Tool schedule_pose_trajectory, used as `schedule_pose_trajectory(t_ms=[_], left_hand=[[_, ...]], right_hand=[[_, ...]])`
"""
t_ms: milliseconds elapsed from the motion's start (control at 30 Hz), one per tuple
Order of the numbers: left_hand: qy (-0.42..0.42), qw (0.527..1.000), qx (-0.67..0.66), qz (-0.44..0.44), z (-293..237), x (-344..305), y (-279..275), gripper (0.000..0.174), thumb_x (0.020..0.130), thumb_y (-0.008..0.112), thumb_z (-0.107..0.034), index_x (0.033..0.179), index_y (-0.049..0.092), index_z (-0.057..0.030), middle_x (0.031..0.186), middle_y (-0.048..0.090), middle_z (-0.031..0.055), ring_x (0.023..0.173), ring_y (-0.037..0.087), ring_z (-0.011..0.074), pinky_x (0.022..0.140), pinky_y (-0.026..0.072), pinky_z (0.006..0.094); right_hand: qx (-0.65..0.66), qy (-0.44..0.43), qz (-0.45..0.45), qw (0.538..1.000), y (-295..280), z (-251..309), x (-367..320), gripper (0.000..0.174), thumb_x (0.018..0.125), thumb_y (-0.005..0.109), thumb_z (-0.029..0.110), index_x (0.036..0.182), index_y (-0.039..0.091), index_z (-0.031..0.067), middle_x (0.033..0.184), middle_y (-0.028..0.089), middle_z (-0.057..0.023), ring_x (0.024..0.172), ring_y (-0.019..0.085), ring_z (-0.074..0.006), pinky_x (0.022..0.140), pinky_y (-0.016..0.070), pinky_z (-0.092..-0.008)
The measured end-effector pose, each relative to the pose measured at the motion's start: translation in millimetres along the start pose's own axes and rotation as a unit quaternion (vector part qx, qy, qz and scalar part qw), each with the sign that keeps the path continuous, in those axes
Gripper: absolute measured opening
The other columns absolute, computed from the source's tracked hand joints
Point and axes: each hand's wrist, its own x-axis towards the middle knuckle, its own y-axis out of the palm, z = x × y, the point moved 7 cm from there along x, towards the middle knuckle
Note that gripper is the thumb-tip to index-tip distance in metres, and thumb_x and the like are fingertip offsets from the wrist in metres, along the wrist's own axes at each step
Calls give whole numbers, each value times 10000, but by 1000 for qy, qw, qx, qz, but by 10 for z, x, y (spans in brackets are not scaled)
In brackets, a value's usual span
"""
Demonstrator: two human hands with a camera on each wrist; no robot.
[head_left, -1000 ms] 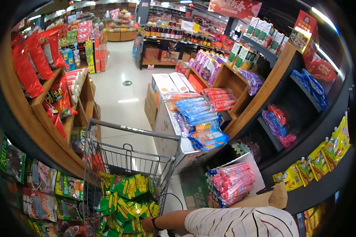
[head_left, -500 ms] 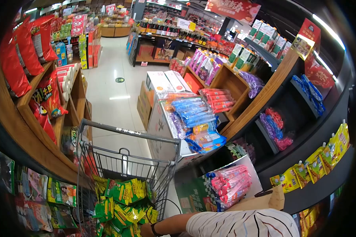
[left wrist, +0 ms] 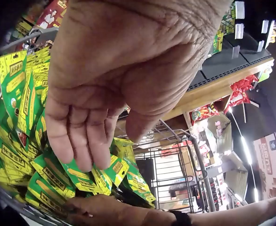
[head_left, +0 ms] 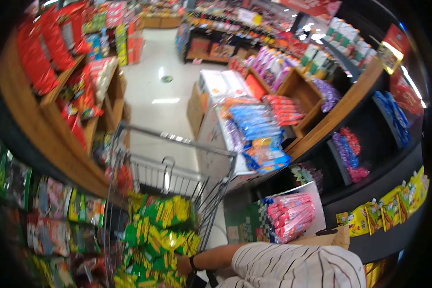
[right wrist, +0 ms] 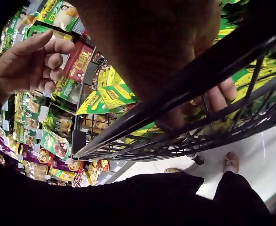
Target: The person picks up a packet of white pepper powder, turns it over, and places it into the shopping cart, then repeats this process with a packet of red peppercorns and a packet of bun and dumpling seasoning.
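Note:
Green and yellow snack packets (head_left: pixel 163 235) lie heaped in a wire shopping cart (head_left: pixel 177 139). My right hand (head_left: pixel 183 265) reaches into the cart at the right side of the heap. In the left wrist view the right hand (left wrist: pixel 102 210) is low among the packets; in the right wrist view the cart's dark rim crosses in front of its fingers (right wrist: pixel 218 97). I cannot tell whether it grips a packet. Out of the head view, my left hand (left wrist: pixel 88 108) is held above the packets, palm showing, fingers loosely bent around nothing.
Shelves of hanging packets (head_left: pixel 53 225) flank the cart on the left. To the right stand a white box of pink-wrapped sticks (head_left: pixel 293 216), a stack of blue packs (head_left: pixel 254 122) and yellow spouted pouches (head_left: pixel 369 216). A tiled aisle (head_left: pixel 163 91) runs ahead.
The head view has tilted and swung, so the shelves and cart sit further right and higher in it. My right hand stays at the right side of the packet heap.

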Motion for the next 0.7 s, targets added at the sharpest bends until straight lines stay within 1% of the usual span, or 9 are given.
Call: schedule_pose_trajectory(t_ms=[100,133,233,267,300,400,467,600,700], left_hand=[[92,987,-118,57,689,271,-300,324,992,565,-294,1096,605,11,880,678,101,759,620,160,706,490,288],[69,996,-11,-59,-250,-396,-26,288,999,547,-276,1037,598,5,851,665,89,711,577,136,666,466,278],[60,995,21,-72,-402,-726,-47,307,1007,546,-300,1058,627,-8,879,675,79,774,579,120,737,456,260],[67,993,2,-99,-516,-895,-16,324,1011,538,-299,1101,619,3,912,679,83,803,585,127,749,462,277],[63,994,-31,-80,-437,-934,-52,333,1014,533,-294,1130,608,8,950,675,85,848,603,130,782,472,278],[54,992,-50,-98,-266,-1104,-134,370,1008,540,-281,1225,586,15,998,678,81,911,629,143,789,484,275],[60,988,-65,-127,-195,-1263,-172,385,1002,544,-295,1224,587,16,1010,685,97,949,646,168,816,493,290],[81,983,-64,-149,-128,-1488,-179,390,1001,535,-315,1235,590,-7,1003,687,101,969,653,180,835,498,309],[94,982,-65,-152,-48,-1504,-205,388,997,543,-315,1237,591,-14,1011,687,95,967,651,174,835,496,303]], right_hand=[[-33,3,-39,999,249,-56,158,276,806,627,406,774,716,146,806,718,-131,725,693,-324,580,520,-495],[-26,-3,-40,999,154,-50,100,227,811,619,400,804,719,196,805,717,-107,713,689,-318,576,510,-490],[-49,-3,9,999,276,-149,171,219,795,640,407,916,714,241,826,713,-90,700,679,-326,578,506,-488],[1,-5,-181,983,235,-192,140,234,791,639,410,951,718,259,870,717,-86,756,692,-313,621,531,-482],[51,46,18,997,-137,-73,-16,308,763,660,370,959,742,146,1006,723,-97,915,695,-308,707,543,-479],[-43,32,-77,996,33,-96,28,261,907,560,378,1112,708,315,926,726,-48,852,703,-264,672,551,-440],[-132,-19,28,991,-244,78,-103,309,881,583,304,1167,698,289,932,726,-76,855,705,-268,698,552,-428],[-56,-69,55,995,-781,336,-321,416,828,587,192,1238,659,184,907,711,-129,861,691,-338,749,543,-462],[34,-93,-8,995,-1292,496,-508,226,806,602,210,995,682,115,846,685,-180,829,682,-371,689,532,-474]])
